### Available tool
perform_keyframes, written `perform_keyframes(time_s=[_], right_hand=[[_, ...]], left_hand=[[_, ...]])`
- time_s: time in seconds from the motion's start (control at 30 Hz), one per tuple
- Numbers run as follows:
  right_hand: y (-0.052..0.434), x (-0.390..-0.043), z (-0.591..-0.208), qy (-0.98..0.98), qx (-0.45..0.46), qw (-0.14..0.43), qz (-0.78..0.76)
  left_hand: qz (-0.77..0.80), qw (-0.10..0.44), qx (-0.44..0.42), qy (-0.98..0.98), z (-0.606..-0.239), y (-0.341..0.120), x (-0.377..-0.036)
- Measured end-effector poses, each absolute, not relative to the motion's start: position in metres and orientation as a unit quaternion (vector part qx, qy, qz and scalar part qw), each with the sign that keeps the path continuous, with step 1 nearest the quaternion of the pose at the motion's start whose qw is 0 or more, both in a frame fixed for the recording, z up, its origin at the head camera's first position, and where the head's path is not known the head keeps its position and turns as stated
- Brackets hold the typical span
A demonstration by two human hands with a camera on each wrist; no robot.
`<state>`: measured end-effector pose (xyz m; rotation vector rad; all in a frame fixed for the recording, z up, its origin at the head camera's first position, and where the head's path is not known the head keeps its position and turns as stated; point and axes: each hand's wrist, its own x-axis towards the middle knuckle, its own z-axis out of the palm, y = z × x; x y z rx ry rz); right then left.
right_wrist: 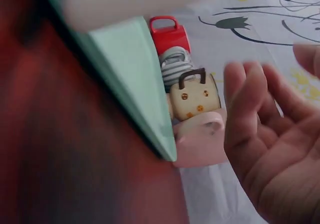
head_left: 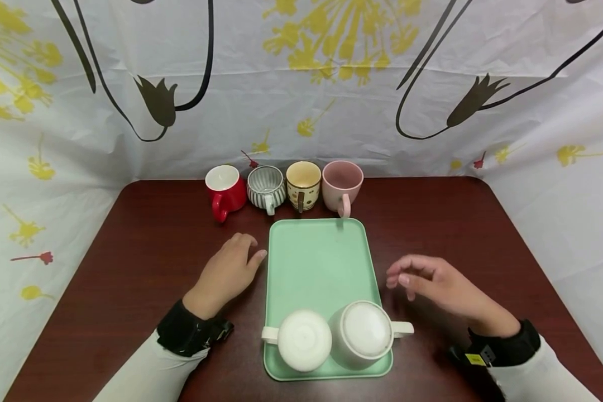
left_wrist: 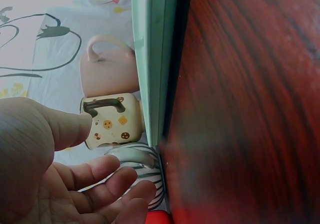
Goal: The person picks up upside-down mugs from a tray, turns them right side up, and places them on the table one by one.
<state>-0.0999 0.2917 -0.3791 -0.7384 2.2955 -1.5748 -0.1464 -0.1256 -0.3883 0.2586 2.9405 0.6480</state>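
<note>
A mint green tray lies in the middle of the dark red table. Two white mugs stand upside down at its near end, one on the left and one on the right. My left hand rests on the table just left of the tray, fingers relaxed and holding nothing. My right hand hovers just right of the tray, fingers loosely bent and empty. In the left wrist view the left hand lies open beside the tray edge. The right hand is open in the right wrist view.
Behind the tray stands a row of mugs: red, grey striped, cream with dots and pink. A white flowered sheet walls the table at the back and both sides.
</note>
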Motion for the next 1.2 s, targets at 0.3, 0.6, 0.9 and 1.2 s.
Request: perform_keyframes(time_s=[0.3,0.6,0.9,1.2], right_hand=[[0.3,-0.089,-0.401,0.671,-0.415,0.217,-0.575],[0.298,-0.075,-0.397,0.697,-0.368,0.261,-0.558],[0.292,-0.071,-0.401,0.705,-0.374,0.266,-0.54],[0.29,-0.068,-0.399,0.722,-0.385,0.256,-0.515]], left_hand=[[0.214,0.066,0.081,0.971,-0.389,-0.125,-0.146],[0.215,0.062,0.085,0.971,-0.391,-0.124,-0.144],[0.217,0.061,0.091,0.97,-0.392,-0.125,-0.143],[0.22,0.058,0.097,0.969,-0.392,-0.125,-0.143]])
